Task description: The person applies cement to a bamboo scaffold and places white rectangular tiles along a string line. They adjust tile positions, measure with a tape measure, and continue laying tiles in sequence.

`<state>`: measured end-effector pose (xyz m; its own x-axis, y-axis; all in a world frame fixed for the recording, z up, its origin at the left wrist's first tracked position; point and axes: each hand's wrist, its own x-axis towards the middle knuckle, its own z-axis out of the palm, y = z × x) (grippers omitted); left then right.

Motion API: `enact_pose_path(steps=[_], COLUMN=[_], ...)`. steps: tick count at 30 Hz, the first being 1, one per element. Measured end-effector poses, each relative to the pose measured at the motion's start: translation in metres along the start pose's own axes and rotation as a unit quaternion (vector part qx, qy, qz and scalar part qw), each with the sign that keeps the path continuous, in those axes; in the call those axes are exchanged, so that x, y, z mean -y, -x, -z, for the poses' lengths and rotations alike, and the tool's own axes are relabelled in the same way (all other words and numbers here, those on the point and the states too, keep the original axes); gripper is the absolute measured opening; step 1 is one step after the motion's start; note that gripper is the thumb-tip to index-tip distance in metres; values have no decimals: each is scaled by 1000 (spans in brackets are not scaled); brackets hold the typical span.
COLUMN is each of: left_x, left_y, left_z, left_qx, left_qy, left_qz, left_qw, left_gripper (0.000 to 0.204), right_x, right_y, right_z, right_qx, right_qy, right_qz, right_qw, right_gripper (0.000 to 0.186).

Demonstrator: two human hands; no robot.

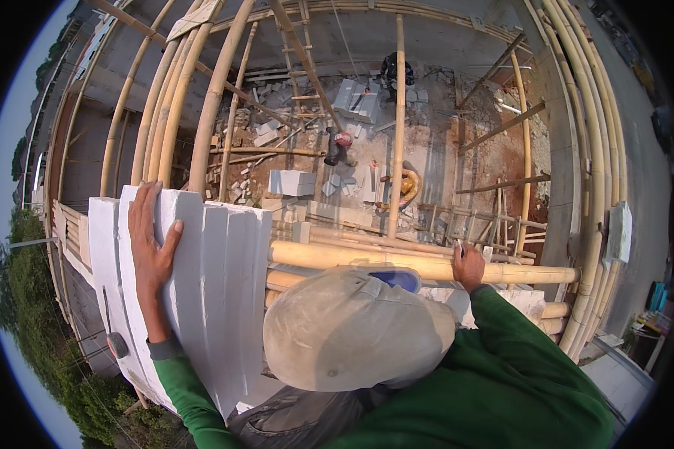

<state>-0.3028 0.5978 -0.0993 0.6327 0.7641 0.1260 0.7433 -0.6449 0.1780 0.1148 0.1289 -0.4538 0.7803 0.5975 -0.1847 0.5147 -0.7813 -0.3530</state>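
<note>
My left hand (150,251) lies spread over the top edges of a row of white lightweight blocks (183,277), its fingers stretched out and its thumb apart. The blocks stand on edge, pressed side by side. On the outer one rests a tool with a dark head (117,345) and a thin handle; its kind is unclear. Over to the right, my right hand (468,267) is closed in a fist at a thick horizontal bamboo pole (397,263). Whatever is inside that fist is hidden. A beige cap (356,329) covers part of the pole and the space between my arms.
Upright bamboo poles (399,127) and bundled poles (588,150) frame the scaffold. Far below, a person in a red helmet (343,140) and a dark-clothed person (397,71) are near block stacks (358,99) and rubble. A ladder (305,97) leans there. A road (644,165) runs along the right.
</note>
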Motion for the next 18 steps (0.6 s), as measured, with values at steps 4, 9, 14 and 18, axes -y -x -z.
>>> enact_pose_path(steps=[4, 9, 14, 18], left_x=[0, -4, -3, 3], left_y=[-2, -4, 1, 10], left_z=[2, 5, 5, 4], left_qx=[10, 33, 7, -17], left_qy=[-6, 1, 6, -84], left_qz=[4, 15, 21, 53], left_qw=[1000, 999, 1000, 995], left_gripper=[78, 77, 79, 76], right_x=[-1, -4, -8, -9], right_y=[1, 1, 2, 3], right_z=[-1, -3, -7, -9], right_qx=[9, 7, -2, 6], right_qy=[-10, -24, -18, -43], right_qz=[-18, -10, 5, -11], right_qw=[1000, 1000, 1000, 999], right_gripper=[34, 33, 33, 33])
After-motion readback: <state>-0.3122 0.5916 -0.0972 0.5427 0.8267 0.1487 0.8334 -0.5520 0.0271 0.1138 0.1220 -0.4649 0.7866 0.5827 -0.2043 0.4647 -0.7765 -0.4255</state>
